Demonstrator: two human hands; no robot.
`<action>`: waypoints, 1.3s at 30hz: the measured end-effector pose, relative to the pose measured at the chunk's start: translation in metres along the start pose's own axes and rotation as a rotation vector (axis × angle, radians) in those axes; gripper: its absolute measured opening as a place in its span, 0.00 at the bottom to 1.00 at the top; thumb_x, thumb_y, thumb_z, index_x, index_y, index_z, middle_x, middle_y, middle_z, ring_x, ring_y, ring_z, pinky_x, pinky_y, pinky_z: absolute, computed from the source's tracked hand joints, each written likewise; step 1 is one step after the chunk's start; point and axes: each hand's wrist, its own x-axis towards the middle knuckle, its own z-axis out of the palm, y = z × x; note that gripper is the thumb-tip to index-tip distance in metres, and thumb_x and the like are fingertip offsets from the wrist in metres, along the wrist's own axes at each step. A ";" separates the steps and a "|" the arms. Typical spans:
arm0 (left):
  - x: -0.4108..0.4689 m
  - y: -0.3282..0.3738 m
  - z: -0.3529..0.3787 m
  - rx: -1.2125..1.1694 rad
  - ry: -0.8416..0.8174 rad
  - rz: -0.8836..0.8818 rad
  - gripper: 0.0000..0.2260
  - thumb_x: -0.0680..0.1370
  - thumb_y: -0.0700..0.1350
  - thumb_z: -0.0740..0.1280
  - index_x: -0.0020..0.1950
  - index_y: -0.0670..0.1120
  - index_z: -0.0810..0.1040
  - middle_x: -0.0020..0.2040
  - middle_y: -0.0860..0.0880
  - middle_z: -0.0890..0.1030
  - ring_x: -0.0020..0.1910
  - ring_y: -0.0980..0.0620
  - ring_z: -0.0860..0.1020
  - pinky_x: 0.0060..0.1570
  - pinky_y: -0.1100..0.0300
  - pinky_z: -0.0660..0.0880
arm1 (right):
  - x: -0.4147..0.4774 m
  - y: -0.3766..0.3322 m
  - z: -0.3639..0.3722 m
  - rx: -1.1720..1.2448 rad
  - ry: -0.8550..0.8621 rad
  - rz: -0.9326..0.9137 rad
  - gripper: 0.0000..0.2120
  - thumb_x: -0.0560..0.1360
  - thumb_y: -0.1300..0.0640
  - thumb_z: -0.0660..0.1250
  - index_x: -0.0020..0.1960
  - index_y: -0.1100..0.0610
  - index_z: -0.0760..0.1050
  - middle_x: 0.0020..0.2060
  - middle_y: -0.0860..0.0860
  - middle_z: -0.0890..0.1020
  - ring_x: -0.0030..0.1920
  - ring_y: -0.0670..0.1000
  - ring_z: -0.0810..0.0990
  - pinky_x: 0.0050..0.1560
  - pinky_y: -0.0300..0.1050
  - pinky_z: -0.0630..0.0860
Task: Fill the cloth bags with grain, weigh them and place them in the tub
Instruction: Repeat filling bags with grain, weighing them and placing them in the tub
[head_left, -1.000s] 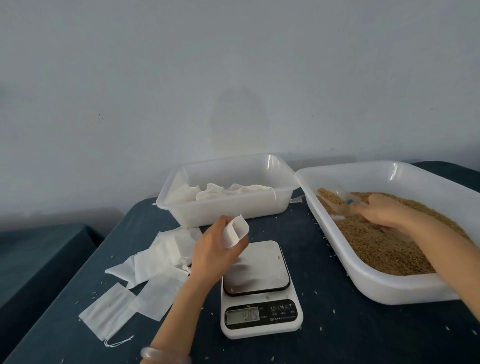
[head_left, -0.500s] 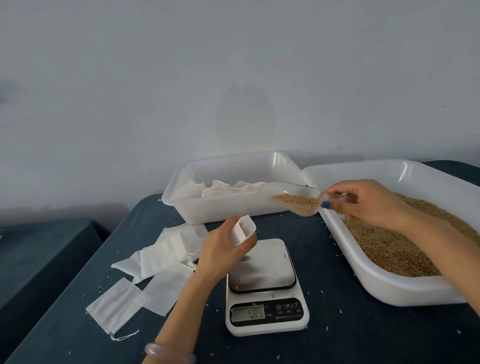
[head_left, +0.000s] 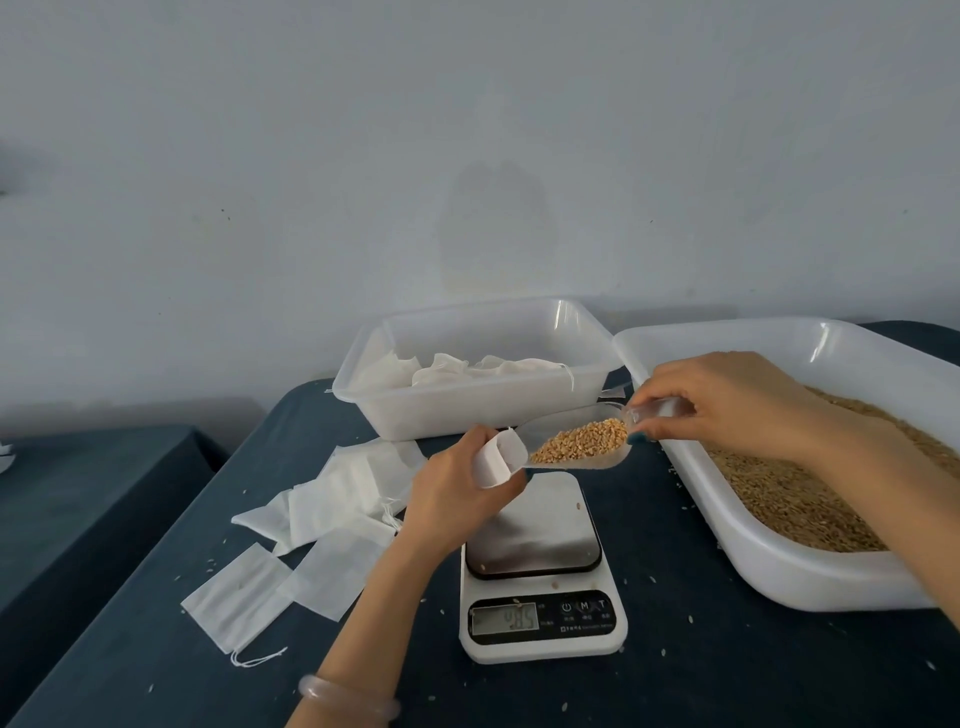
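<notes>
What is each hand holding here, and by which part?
Left hand grips the cloth bag below its open mouth; right hand pinches the grain-filled clear scoop by its handle.

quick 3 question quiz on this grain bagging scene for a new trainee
1. True or false: no bag lies on the scale.
2. What does the clear scoop in the right hand hold? A) grain B) water C) nothing
3. Fill in: the open cloth bag is held by the ___ hand.

Key: 1. True. 2. A. 3. Left: the left hand grips it, just in front of the scoop's mouth.
</notes>
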 end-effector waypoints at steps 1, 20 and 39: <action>0.000 0.001 0.000 0.018 -0.008 0.010 0.18 0.73 0.64 0.68 0.59 0.59 0.71 0.49 0.60 0.79 0.47 0.55 0.77 0.42 0.60 0.72 | 0.002 -0.002 -0.002 -0.038 0.011 -0.024 0.33 0.61 0.21 0.49 0.51 0.36 0.79 0.42 0.32 0.80 0.39 0.34 0.76 0.37 0.34 0.68; -0.004 0.008 0.003 -0.312 -0.142 0.088 0.13 0.74 0.58 0.71 0.54 0.59 0.72 0.51 0.64 0.80 0.46 0.60 0.81 0.38 0.63 0.80 | 0.040 -0.043 -0.045 -0.469 0.044 -0.289 0.33 0.65 0.25 0.43 0.53 0.38 0.78 0.39 0.40 0.79 0.41 0.46 0.75 0.49 0.43 0.70; -0.004 0.010 -0.001 -0.403 -0.114 0.081 0.11 0.73 0.62 0.67 0.49 0.59 0.73 0.40 0.56 0.79 0.35 0.56 0.75 0.38 0.48 0.78 | 0.037 -0.047 -0.062 -0.557 0.106 -0.310 0.28 0.71 0.31 0.46 0.51 0.41 0.80 0.40 0.38 0.82 0.47 0.46 0.78 0.63 0.48 0.65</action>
